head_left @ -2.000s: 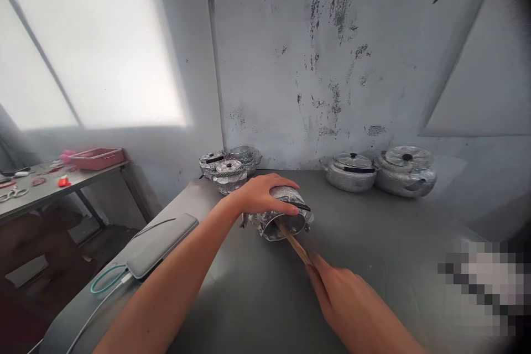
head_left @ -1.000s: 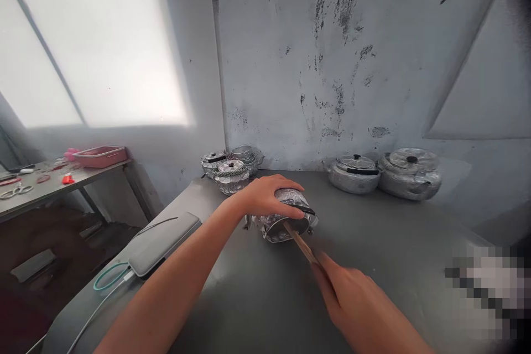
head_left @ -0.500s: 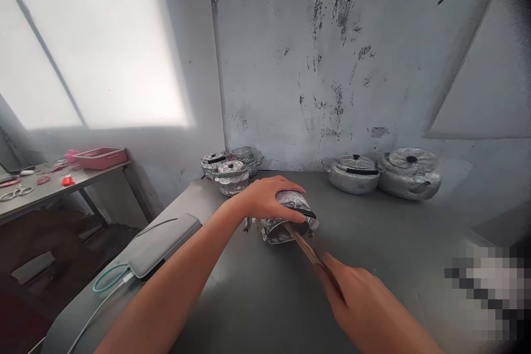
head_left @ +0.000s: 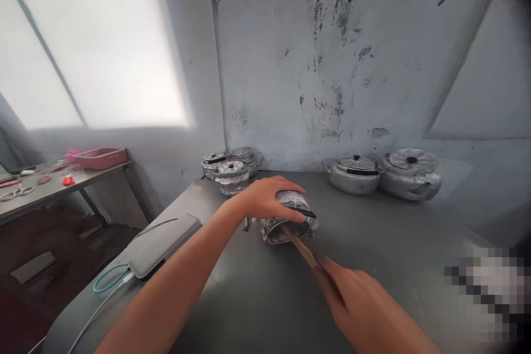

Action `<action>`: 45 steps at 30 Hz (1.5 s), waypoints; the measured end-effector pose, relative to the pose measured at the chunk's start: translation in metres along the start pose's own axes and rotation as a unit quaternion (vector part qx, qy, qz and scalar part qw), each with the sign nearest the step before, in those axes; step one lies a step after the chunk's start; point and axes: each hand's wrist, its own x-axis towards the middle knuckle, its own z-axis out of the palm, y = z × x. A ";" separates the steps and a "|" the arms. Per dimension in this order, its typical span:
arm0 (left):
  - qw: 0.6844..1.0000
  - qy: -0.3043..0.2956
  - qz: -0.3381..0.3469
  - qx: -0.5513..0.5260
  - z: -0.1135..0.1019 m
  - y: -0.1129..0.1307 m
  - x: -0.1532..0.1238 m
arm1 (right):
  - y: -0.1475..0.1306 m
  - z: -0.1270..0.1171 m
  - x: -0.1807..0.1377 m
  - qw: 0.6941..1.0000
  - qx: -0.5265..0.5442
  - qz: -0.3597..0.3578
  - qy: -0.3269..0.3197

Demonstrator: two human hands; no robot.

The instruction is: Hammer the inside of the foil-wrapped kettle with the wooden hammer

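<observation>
A small silver metal kettle (head_left: 292, 198) lies tipped on its side on the grey table, mouth facing me, its black handle on the upper side. My left hand (head_left: 267, 198) is wrapped over it from the left, thumb along the handle. In my closed right hand (head_left: 350, 287) is a thin wooden stick (head_left: 306, 253). Its far end goes into the kettle's mouth, so whatever is on that end is hidden.
Behind, on the left, several silver pots (head_left: 231, 178) stand together. A lidded pot (head_left: 354, 176) and a larger kettle (head_left: 410, 174) are by the wall. Beside my left forearm lies a grey case (head_left: 166, 246) with a cable. A side table holds a pink basket (head_left: 102, 158).
My right hand and the stick have shifted very slightly at the kettle's mouth. The left hand and the kettle stay in place.
</observation>
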 end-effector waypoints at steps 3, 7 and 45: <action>1.000 0.005 0.003 0.003 0.000 0.000 0.000 | 0.001 0.000 0.000 1.000 -0.016 0.002 0.002; 1.000 0.009 0.004 0.001 0.001 -0.001 0.001 | 0.001 -0.003 0.000 1.000 -0.010 0.001 0.001; 1.000 0.005 -0.004 -0.010 -0.002 -0.005 0.002 | -0.004 -0.004 0.009 0.999 0.012 0.003 0.031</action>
